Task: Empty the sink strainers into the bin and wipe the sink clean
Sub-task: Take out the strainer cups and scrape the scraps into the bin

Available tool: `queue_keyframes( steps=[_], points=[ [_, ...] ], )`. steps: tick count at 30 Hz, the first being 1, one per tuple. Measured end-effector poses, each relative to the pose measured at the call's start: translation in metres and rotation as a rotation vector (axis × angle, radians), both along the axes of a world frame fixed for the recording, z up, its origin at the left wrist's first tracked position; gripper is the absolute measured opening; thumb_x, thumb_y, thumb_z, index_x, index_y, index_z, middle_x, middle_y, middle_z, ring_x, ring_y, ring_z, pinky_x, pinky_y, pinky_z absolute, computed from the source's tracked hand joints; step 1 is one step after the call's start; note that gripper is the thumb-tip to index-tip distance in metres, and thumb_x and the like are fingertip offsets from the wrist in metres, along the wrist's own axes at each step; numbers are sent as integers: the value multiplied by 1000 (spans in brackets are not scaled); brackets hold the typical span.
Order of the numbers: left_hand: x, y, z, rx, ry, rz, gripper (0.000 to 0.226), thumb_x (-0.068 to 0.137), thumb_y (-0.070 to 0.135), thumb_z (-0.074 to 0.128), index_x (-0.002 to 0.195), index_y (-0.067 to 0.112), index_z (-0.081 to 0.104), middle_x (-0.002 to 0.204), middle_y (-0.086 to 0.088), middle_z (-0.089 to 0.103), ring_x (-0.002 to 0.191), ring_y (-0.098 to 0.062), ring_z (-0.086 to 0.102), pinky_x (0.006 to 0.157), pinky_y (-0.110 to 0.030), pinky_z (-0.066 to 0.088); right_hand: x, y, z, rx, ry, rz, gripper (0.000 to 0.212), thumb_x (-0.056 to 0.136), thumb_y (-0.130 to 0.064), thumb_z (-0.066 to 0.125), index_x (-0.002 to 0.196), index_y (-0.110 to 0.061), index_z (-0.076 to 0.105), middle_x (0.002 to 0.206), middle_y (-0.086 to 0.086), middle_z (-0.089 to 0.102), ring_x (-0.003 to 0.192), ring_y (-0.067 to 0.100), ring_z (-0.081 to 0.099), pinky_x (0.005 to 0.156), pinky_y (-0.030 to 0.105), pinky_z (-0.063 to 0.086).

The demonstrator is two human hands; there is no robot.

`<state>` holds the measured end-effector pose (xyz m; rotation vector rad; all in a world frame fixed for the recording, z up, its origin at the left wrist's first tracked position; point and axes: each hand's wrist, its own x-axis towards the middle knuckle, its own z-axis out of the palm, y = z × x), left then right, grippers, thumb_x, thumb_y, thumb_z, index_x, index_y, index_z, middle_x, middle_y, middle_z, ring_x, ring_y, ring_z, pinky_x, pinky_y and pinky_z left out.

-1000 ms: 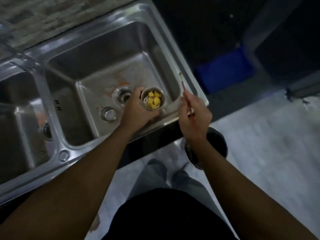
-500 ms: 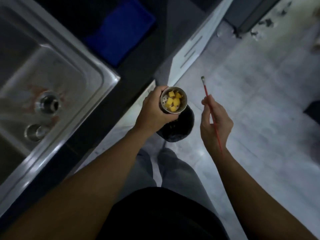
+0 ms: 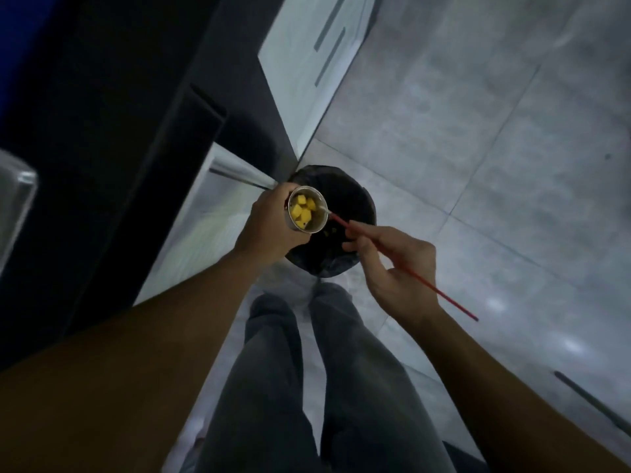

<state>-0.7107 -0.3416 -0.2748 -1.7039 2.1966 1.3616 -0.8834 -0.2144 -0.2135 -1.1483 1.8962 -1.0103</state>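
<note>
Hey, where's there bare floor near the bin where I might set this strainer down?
The grey tiled floor right of the round black bin, running up to the white cabinet front, is bare. Crowded: over the bin mouth, where the left hand grips the metal strainer cup and the right hand holds a thin red stick to it.

Grey tiled floor (image 3: 478, 114), white cabinet front (image 3: 293, 73) with slim grey handles, grey trouser legs (image 3: 368, 387) below
</note>
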Motion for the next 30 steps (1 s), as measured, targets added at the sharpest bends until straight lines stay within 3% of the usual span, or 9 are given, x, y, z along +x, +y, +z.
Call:
queue_keyframes(
  steps=[5,10,21,27,30],
  points=[
    [-5,-2,-33,4,-11,-43,79,66,24,91,134,20,51,132,-6,59,124,-24,52,99,-36,50,23,-7,-38,127,-142,44,32,98,-25,49,118,-17,73,102,-6,76,89,5,73,80,28,62],
    [-7,-1,-57,-1,-41,-99,80,66,22,90,136,19,53,133,-5,59,127,-25,50,104,-43,48,28,-10,-79,165,-235,35,28,100,-11,52,119,-12,72,106,-1,76,89,4,74,81,33,63],
    [-10,3,-97,-27,-147,-145,86,64,26,90,140,19,50,136,-6,55,128,-26,46,104,-43,46,24,18,-114,154,-168,-111,30,97,-22,49,118,-25,72,96,-16,74,87,0,74,80,20,60],
    [-16,10,-101,-32,-138,-180,86,66,26,89,142,19,49,137,-5,55,129,-25,45,104,-34,38,29,18,-120,151,-181,-56,31,99,-21,49,120,-27,70,100,-20,72,89,-1,72,78,17,60],
    [-15,11,-100,-38,-131,-183,84,67,27,88,141,18,49,137,-5,55,129,-25,46,105,-36,40,29,15,-129,171,-163,-92,29,99,-16,52,118,-25,72,97,-21,71,88,-2,73,77,18,60]
  ],
)
